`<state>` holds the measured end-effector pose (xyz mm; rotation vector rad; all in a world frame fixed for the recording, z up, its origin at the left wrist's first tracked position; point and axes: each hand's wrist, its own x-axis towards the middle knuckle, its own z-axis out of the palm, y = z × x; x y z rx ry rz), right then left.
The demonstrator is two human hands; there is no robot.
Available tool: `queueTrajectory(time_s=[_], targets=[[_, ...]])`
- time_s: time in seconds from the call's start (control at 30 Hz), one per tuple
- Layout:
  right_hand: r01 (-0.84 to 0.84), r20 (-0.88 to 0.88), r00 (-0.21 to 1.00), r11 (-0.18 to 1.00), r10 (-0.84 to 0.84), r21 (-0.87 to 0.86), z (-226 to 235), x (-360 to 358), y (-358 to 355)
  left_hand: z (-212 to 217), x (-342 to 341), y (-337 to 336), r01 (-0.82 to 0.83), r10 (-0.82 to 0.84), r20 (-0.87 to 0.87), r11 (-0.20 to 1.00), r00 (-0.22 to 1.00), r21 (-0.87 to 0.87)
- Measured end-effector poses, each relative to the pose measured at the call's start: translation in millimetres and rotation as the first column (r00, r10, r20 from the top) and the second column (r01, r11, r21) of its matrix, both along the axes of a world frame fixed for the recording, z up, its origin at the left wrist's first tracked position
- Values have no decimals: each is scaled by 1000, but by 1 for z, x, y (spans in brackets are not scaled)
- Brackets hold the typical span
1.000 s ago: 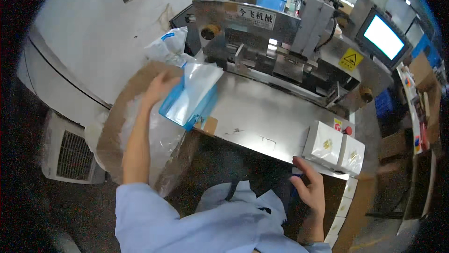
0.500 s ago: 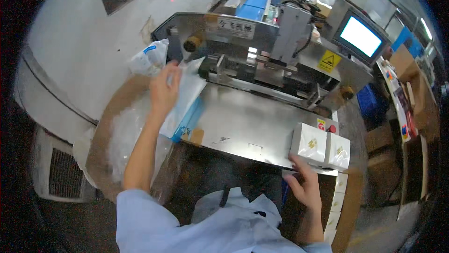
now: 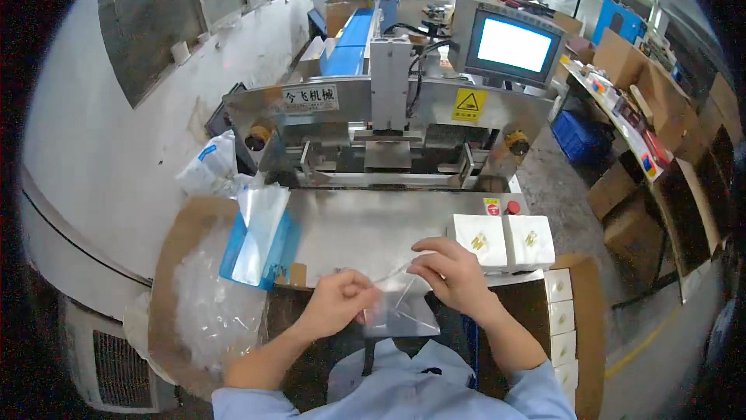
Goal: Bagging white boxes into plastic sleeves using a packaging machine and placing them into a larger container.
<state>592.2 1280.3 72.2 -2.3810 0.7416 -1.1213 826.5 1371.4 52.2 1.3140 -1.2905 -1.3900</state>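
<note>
A clear plastic bag (image 3: 402,315) hangs in front of my body, just off the machine table's near edge. My left hand (image 3: 336,305) pinches its left side, with the fingers curled closed. At its upper right, my right hand (image 3: 452,274) grips the bag's edge between thumb and fingers. Two white packs with gold marks, the left one (image 3: 476,240) and the right one (image 3: 531,240), stand side by side on the table to the right of my right hand. Left of my hands, a blue tray (image 3: 289,243) holds a stack of flat clear bags (image 3: 260,222).
A metal machine (image 3: 387,157) with a screen (image 3: 513,45) spans the table's back. At left stands a cardboard box (image 3: 162,296) of loose clear plastic; at right, another box (image 3: 589,303) holds white packs. A red button (image 3: 512,208) sits behind the packs.
My left hand has come from the bag stack to my front, and a clear bag is now between both hands. My right hand has moved left, away from the packs. The view has turned.
</note>
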Motion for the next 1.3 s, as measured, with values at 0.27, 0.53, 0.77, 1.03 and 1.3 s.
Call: queueTrajectory(time_s=[0.27, 0.53, 0.77, 1.03, 1.3], targets=[[-201, -229, 959, 972, 169, -123, -18, -4, 0, -3, -16, -15, 192, 309, 581, 742, 753, -642], [-206, -276, 945, 975, 176, -82, -30, -10, 6, 34, -26, -40, 529, 168, 680, 508, 714, -680], [-226, -281, 927, 967, 250, 116, -18, -22, 8, -5, -11, -49, 676, -150, 816, 653, 558, -342], [-461, -156, 761, 693, 630, 554, -7, -60, 24, 40, 21, 3, 764, -615, 512, 631, 599, -135], [-101, -336, 918, 942, 212, 319, -35, -14, -124, 19, 41, -130, 465, -212, 795, 880, 569, -99]])
